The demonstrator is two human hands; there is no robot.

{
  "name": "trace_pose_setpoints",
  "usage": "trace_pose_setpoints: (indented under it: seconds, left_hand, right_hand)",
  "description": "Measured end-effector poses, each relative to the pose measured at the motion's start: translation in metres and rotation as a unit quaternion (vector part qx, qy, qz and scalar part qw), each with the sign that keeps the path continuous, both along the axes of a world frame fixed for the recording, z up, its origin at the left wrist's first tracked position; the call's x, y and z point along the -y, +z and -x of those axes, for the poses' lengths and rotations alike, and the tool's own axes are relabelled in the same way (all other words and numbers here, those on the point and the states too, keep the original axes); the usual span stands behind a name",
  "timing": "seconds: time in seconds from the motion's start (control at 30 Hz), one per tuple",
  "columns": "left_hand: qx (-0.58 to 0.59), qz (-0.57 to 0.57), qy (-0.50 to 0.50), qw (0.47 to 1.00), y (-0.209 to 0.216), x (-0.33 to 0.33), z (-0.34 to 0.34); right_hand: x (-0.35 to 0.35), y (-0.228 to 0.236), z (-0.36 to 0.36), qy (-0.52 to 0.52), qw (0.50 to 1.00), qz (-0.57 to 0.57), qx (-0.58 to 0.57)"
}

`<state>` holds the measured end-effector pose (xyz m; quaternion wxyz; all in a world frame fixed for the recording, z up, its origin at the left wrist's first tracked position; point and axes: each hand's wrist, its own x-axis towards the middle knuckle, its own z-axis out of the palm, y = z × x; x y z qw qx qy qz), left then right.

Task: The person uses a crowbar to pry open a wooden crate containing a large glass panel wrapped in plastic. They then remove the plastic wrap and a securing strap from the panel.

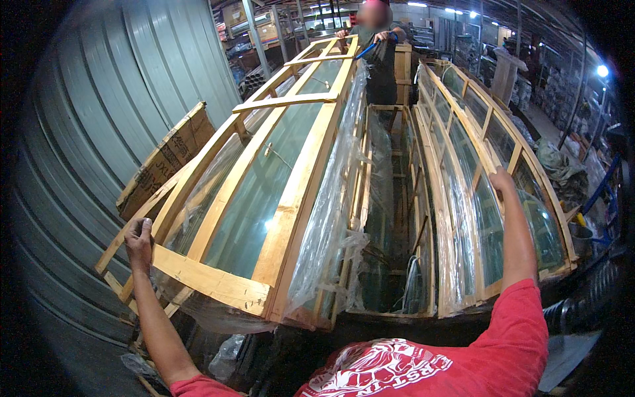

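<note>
On the left lies a long wooden crate [211, 279], its pale slats framing glass panes [261, 192], with loose clear plastic wrap [329, 192] hanging down its right side. My left hand [138, 246] is closed around the crate's near left corner, thumb up. Farther right, a second slatted crate [481, 147] holding glass leans on its long edge. My right hand [503, 183] curls over its upper rail, the fingertips partly hidden. At the far end another person [377, 59] has hands at the left crate, beside a blue-handled tool [365, 50].
A dark gap with more upright wood-framed glass [387, 218] runs between the crates. Corrugated metal wall [112, 106] stands close on the left, with a brown board [169, 159] against it. A bucket [581, 233] and blue metal frame [605, 198] are at the right.
</note>
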<state>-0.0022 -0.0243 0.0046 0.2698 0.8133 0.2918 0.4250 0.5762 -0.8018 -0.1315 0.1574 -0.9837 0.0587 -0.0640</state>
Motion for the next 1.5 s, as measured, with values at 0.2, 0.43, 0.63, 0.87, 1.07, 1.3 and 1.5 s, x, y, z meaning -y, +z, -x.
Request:
trace_pose_setpoints:
  seconds: [0.2,0.43,0.63,0.87,1.07,1.3,1.5]
  left_hand:
    - [0.02,-0.015,-0.013,1.0,-0.003,-0.005,0.0]
    - [0.01,-0.007,-0.021,1.0,-0.002,-0.003,-0.001]
    - [0.02,0.015,-0.034,0.999,0.0,0.0,-0.001]
    - [0.027,-0.026,-0.023,0.999,-0.002,-0.001,-0.003]
    - [0.025,-0.022,-0.033,0.999,-0.003,-0.004,-0.002]
    - [0.04,-0.022,-0.058,0.997,-0.003,-0.001,0.001]
    - [0.064,0.0,-0.06,0.996,-0.005,0.001,0.001]
  right_hand:
    - [-0.001,-0.001,0.002,-0.006,1.0,-0.006,0.015]
    - [0.0,-0.002,0.003,0.01,0.999,-0.025,0.02]
    - [-0.002,0.0,0.003,0.005,1.0,-0.026,0.009]
    - [0.0,-0.003,0.0,0.004,1.0,-0.018,0.019]
    - [-0.001,-0.003,0.0,0.002,1.0,-0.011,0.019]
    - [0.004,-0.012,-0.003,0.004,0.999,-0.015,0.04]
    - [0.014,-0.019,-0.01,0.02,0.997,0.03,0.069]
